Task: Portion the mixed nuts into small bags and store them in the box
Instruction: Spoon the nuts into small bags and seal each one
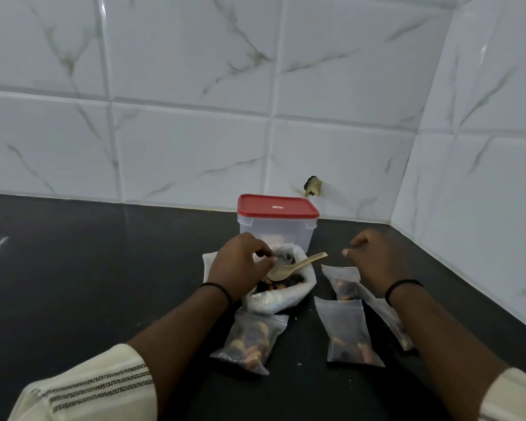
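A large white bag of mixed nuts (281, 299) stands open in the middle of the dark counter, with a wooden spoon (301, 264) lying in it, handle pointing right. My left hand (240, 264) is curled over the bag's left rim and pinches it beside the spoon's bowl. My right hand (374, 262) hovers to the right with its fingers curled, holding nothing. Filled small zip bags lie in front (249, 341), (346, 332), and one (342, 284) lies under my right hand. The clear box (275, 235) with a red lid (277, 206) stands shut just behind the nut bag.
Another small bag (397, 326) is partly hidden under my right forearm. A flat bag (208, 261) peeks out behind my left hand. White tiled walls (195, 147) meet in a corner at the back right. The black counter (88, 268) stretches to the left.
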Tool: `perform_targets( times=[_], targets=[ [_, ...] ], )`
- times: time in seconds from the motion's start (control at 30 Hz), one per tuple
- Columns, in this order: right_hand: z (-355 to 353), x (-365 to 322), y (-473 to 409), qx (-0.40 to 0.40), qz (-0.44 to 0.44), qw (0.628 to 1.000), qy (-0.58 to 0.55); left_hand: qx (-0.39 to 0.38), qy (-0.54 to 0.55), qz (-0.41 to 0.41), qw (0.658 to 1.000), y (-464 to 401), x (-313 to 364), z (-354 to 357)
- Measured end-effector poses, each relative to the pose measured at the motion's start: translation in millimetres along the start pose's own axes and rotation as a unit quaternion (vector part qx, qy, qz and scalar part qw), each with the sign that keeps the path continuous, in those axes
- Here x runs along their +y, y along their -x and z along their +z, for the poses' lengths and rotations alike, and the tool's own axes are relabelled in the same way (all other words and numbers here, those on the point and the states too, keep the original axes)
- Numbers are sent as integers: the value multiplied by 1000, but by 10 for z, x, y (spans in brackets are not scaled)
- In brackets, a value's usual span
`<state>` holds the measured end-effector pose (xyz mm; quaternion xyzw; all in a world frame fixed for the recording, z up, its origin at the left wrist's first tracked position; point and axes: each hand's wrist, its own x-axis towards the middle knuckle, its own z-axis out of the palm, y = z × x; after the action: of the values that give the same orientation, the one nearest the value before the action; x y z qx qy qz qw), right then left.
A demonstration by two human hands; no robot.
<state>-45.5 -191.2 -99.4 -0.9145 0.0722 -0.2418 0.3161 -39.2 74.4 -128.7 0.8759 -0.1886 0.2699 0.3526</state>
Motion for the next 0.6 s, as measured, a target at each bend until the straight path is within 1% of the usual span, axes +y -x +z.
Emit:
perform_targets(
  times=[0.17, 0.23, 0.33, 0.43, 0.6],
  targets=[
    [139, -416, -28, -3, -113, 994, -3, -21, -18, -11, 1000, -23, -47, 25],
    [241, -565, -25, -14, -143, 989, -20, -26, -32, -22, 999, -34, -69, 22],
    [456, -606, 31, -29, -168, 984, -48, -37, -47, -27, 998, -33, -77, 17],
    [624, -530, 82, -66, -200, 977, -18, -53, -61, -42, 996, -31, -46, -4],
    [590, -513, 81, -97, -230, 968, 15, -99, -130, -78, 984, -69, -78, -37]
  ],
)
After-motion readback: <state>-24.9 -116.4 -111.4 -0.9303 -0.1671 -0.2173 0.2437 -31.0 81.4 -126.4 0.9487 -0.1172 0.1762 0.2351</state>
